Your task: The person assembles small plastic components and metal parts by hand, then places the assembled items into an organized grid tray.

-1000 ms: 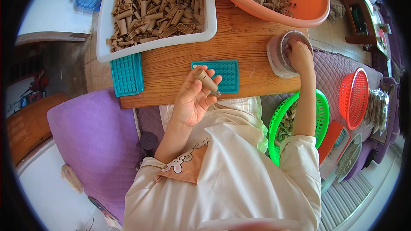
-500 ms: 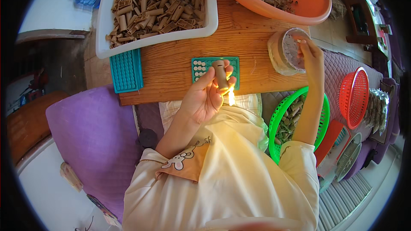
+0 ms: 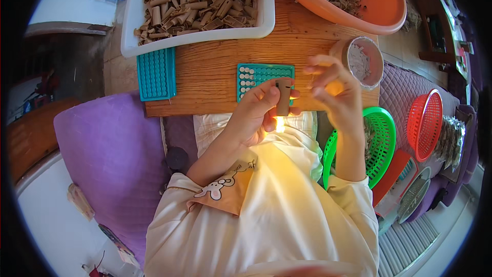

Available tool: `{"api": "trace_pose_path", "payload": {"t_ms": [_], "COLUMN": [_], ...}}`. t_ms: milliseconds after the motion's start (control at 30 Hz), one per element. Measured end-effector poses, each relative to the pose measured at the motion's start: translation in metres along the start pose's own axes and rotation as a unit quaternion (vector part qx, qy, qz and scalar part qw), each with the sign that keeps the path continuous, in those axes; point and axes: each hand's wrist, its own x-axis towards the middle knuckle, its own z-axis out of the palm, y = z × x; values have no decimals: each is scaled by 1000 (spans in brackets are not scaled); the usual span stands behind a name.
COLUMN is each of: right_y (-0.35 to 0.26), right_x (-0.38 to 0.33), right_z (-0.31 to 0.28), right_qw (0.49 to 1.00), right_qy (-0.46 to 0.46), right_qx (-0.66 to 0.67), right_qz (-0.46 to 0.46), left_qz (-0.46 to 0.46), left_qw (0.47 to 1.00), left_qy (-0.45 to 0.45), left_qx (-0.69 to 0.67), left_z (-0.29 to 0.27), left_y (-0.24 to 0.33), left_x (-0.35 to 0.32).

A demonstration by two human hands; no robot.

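The brown tube [image 3: 283, 97] now stands upright in the left hand [image 3: 259, 113], just below the middle of the frame, over the near edge of the counter [image 3: 210, 74]; a second ago that hand lay with its fingers spread and loose, and half a second ago it had just raised the tube. The right hand [image 3: 333, 90] has left the small round cup [image 3: 361, 61] at the counter's right end, where its fingers were dipped, and has come in beside the tube, so the work looks to have passed from picking something out of the cup to bringing it to the tube. The left grip is closed around the tube, thumb on one side and fingers on the other. The right grip is pinched, fingertips together; whatever it holds is too small to tell. Behind the tube lies a teal grid tray [image 3: 264, 77] with pale dots in some cells, and a second teal tray [image 3: 156, 73] lies at centre left. Further up are a white bin [image 3: 195, 36] of brown tubes and an orange basin [image 3: 379, 5]; a green basket [image 3: 382, 138] and a red basket [image 3: 425, 123] sit at the right.
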Motion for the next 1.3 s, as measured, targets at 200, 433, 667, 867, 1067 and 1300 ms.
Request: {"api": "trace_pose_path", "payload": {"t_ms": [200,433,667,867,1067,1300], "right_y": [-3,-3,-16,-12,1,-1], "right_x": [-8,-15,-13,-15,-11,-10], "right_z": [16,15,25,29,32,31], "right_qw": [991,983,961,950,953,948], "right_qy": [-67,-88,-138,-160,-166,-180], "right_qx": [-117,-160,-240,-265,-253,-260], "right_qz": [19,17,10,-26,-1,16], "left_qz": [-6,-23,-25,-7,7,-33], "left_qw": [999,997,998,990,974,982], "left_qy": [-43,-49,-23,-7,36,16], "left_qx": [14,50,51,143,223,186], "left_z": [-5,-11,-19,-16,-13,-25], "left_y": [7,7,4,9,12,11], "left_x": [-8,-15,-21,-27,-28,-23]}}
